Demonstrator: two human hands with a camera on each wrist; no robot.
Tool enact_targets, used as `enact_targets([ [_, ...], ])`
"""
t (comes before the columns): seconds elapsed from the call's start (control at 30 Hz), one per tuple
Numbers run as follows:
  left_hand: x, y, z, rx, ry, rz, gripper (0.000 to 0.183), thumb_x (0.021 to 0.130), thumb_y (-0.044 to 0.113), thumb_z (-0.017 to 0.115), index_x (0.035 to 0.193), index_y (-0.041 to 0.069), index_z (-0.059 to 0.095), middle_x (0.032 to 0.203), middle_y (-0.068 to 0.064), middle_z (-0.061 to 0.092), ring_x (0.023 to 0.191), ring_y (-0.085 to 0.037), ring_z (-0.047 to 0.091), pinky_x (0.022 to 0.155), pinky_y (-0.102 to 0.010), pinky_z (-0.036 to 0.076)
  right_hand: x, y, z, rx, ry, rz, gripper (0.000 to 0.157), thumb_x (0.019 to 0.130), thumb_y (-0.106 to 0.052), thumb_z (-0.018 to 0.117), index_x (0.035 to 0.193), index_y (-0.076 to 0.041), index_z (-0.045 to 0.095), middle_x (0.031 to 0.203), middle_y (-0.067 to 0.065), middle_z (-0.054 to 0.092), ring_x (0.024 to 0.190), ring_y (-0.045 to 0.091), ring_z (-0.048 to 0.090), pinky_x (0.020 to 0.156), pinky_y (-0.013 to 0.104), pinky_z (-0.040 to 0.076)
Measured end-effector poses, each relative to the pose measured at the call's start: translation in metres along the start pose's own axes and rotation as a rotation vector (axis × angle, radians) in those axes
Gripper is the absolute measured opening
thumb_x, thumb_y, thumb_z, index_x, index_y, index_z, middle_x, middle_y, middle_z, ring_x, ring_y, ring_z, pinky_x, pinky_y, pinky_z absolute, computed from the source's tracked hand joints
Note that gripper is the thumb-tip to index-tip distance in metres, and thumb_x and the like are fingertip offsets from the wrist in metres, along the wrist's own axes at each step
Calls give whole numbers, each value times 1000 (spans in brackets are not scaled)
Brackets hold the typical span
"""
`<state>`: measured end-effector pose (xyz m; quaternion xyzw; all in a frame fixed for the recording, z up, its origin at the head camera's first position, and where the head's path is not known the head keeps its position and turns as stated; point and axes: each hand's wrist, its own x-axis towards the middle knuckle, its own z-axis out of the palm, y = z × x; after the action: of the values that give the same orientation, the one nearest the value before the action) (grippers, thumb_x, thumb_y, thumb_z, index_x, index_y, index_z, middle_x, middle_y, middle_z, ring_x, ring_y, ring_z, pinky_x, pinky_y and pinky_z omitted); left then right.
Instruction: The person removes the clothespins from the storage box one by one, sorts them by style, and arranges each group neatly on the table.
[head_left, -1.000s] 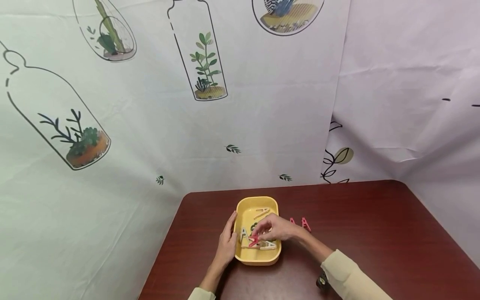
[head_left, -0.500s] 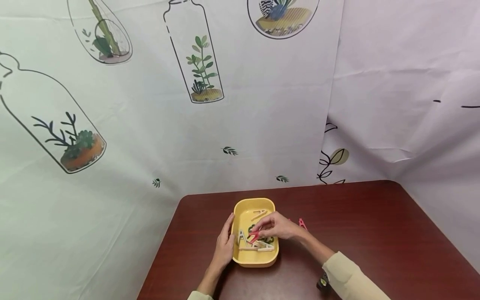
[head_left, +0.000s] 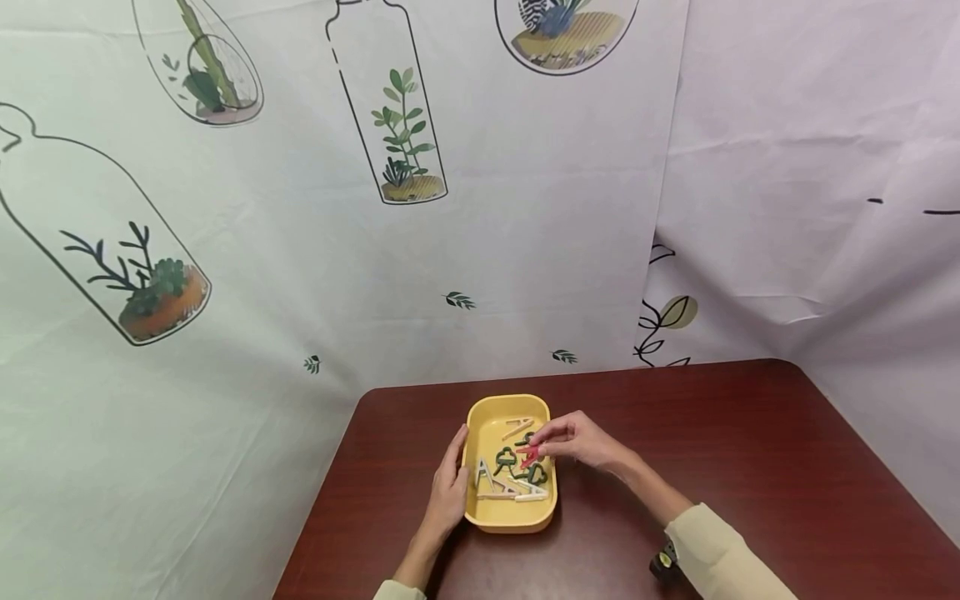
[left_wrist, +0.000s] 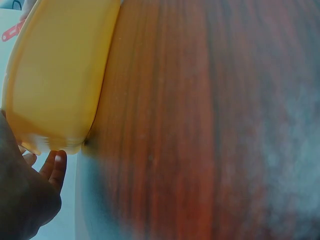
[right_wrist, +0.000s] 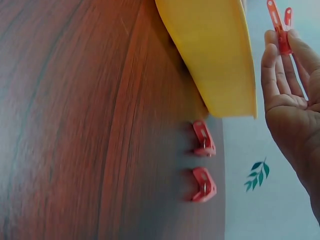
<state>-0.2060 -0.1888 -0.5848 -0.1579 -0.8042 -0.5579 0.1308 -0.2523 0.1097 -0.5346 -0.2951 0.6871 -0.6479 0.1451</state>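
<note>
Over the right side of a yellow tray (head_left: 510, 527), my right hand (head_left: 587, 442) pinches a red clothespin (head_left: 529, 456) between thumb and fingertips. In the right wrist view the clothespin (right_wrist: 283, 41) points its two handle ends away from the hand. My left hand (head_left: 448, 487) rests along the tray's left side, fingers extended against the outer wall; in the left wrist view its fingertips touch the tray (left_wrist: 57, 80). Inside the tray lie several green clips (head_left: 506, 459) and several pale clothespins, one (head_left: 517, 427) towards the far end and another (head_left: 532, 495) near the front.
Two more red clothespins, one (right_wrist: 204, 138) nearer the tray and one (right_wrist: 203, 185) farther off, lie on the dark red-brown table (right_wrist: 75, 120); the right hand hides them in the head view. A patterned white cloth (head_left: 525, 250) hangs behind the table.
My right hand has lifted the red clothespin up and to the right from among the clips, uncovering green clips beneath. The left hand stays at the tray's side.
</note>
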Motion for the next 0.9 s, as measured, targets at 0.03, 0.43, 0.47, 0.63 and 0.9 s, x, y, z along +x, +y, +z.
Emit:
enact_targets([
  [0.03,0,0,0,2,-2,0,69,97,-20,45,162,4,41,168,-19,37,154,-33,35,113,-13,28,-1,0,-2,1,11,5,20,97,-5,76,113,7,78,98,18,79,79,18,72,69,37,61],
  [0.43,0,1,0,-2,-2,-14,68,98,-19,45,162,4,41,168,-16,38,154,-33,36,112,-14,29,-22,1,-32,-15,129,52,22,99,-10,75,115,5,76,94,29,75,68,24,71,52,41,54],
  [0.47,0,1,0,-4,0,-15,68,98,-19,46,162,4,42,168,-15,38,154,-33,36,112,-14,28,-23,1,-35,-10,133,45,22,99,-9,74,115,6,76,95,28,76,69,24,71,53,41,55],
  [0.63,0,2,0,1,14,-35,68,99,-18,47,162,7,43,167,-13,40,154,-32,36,112,-12,26,-32,1,-49,-34,174,24,23,99,-8,74,118,6,75,100,27,77,77,29,75,61,40,57],
  [0.9,-2,36,2,-12,43,-56,62,97,-22,44,158,-7,42,164,-28,40,152,-42,36,112,-11,23,-44,-3,-64,-11,230,19,30,99,-5,73,123,12,71,110,19,78,93,19,77,88,50,60],
])
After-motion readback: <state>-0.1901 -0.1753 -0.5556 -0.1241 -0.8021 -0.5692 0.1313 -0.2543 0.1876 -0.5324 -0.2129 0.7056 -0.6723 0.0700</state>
